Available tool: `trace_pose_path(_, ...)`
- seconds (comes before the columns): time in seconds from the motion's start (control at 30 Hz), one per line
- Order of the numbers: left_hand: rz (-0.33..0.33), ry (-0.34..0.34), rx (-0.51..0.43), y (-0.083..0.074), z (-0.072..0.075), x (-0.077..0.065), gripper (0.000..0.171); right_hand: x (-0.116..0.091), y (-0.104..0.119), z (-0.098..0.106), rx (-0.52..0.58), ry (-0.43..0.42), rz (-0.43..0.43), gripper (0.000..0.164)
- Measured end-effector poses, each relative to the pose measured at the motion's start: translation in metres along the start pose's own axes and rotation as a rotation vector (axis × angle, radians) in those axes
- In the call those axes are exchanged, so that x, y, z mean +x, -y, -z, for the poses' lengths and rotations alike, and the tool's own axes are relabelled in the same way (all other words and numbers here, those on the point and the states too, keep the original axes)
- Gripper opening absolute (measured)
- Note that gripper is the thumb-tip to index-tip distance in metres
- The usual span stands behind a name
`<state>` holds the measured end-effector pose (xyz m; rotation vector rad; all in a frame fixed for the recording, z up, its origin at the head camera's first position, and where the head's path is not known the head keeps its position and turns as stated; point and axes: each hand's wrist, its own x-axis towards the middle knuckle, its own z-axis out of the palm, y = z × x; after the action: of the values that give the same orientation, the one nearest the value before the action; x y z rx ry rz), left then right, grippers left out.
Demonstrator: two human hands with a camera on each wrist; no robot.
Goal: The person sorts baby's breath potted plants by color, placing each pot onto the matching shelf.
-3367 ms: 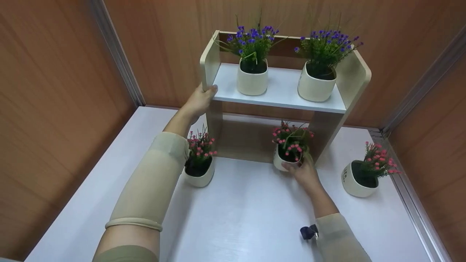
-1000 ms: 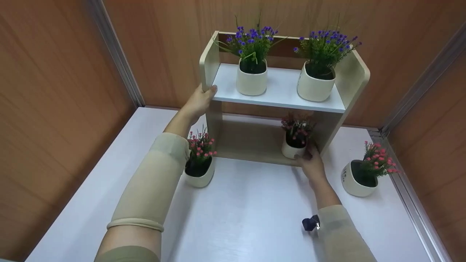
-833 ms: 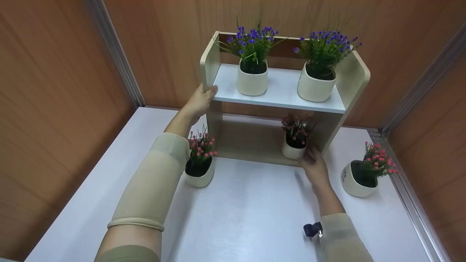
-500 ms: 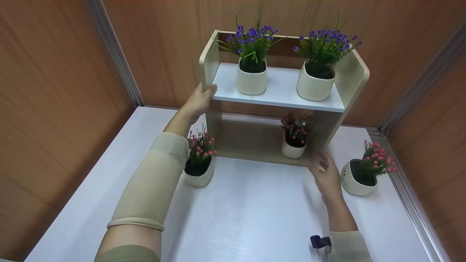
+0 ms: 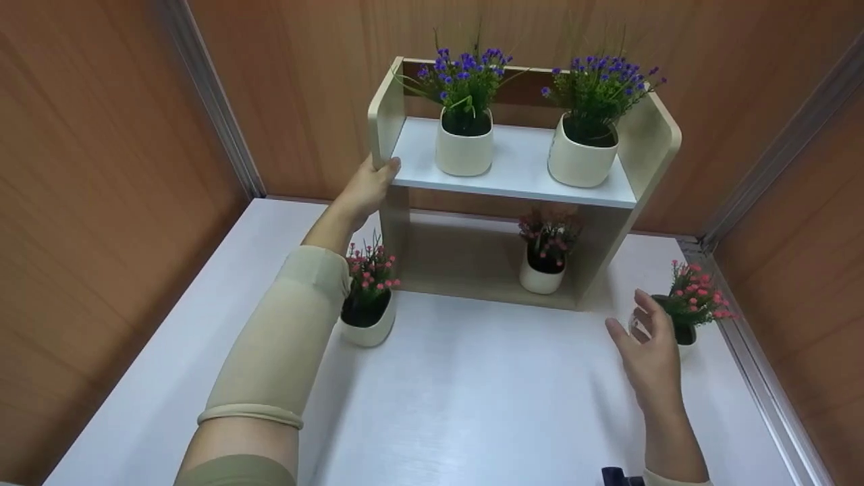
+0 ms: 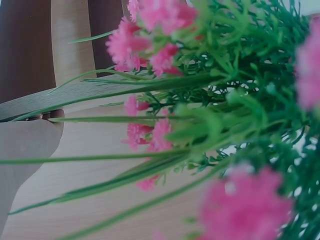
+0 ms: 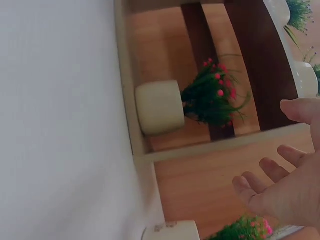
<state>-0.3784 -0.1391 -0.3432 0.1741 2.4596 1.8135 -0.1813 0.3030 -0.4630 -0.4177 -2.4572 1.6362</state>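
Observation:
My left hand [image 5: 368,185] grips the left side panel of the two-level shelf [image 5: 518,156], its thumb on the inner side by the upper board. My right hand [image 5: 653,364] is in the air, holding nothing, fingers spread and slightly bent. It partly hides a potted plant with pink flowers [image 5: 695,300] on the table's right; I cannot tell whether they touch. Another pink-flowered potted plant [image 5: 542,278] stands upright on the lower level, at the right. In the right wrist view, thumb and fingers are apart near the shelf's side [image 7: 225,142].
Two purple-flowered pots [image 5: 464,154] stand on the upper level. A third pink-flowered pot [image 5: 368,331] sits on the white table [image 5: 432,405] beside my left forearm; its blooms [image 6: 162,135] fill the left wrist view. Wooden walls [image 5: 108,169] enclose the table at the back and sides.
My right hand slid the pink-flowered pot onto the lower level's right side, let go and moved right, towards the pot at the table's right. My left hand has stayed on the shelf.

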Motion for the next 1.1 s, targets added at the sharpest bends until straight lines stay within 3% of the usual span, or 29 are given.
trace_pose_path(0.3, 0.011, 0.002, -0.008, -0.002, -0.002, 0.000, 0.075, -0.006, -0.033, 0.032, 0.021, -0.105, -0.105, 0.082)
trace_pose_path(0.63, 0.013, 0.003, -0.015, -0.002, -0.001, 0.001, 0.073, 0.009, -0.062, 0.063, 0.021, -0.211, -0.244, 0.084)
trace_pose_path(0.83, 0.031, 0.007, -0.037, -0.002, 0.000, 0.000, 0.073, 0.026, -0.074, 0.078, -0.039, -0.078, -0.233, 0.106)
trace_pose_path(1.1, 0.026, 0.001, -0.029, -0.002, 0.001, 0.000, 0.073, 0.049, -0.094, 0.080, -0.074, 0.134, -0.196, 0.124)
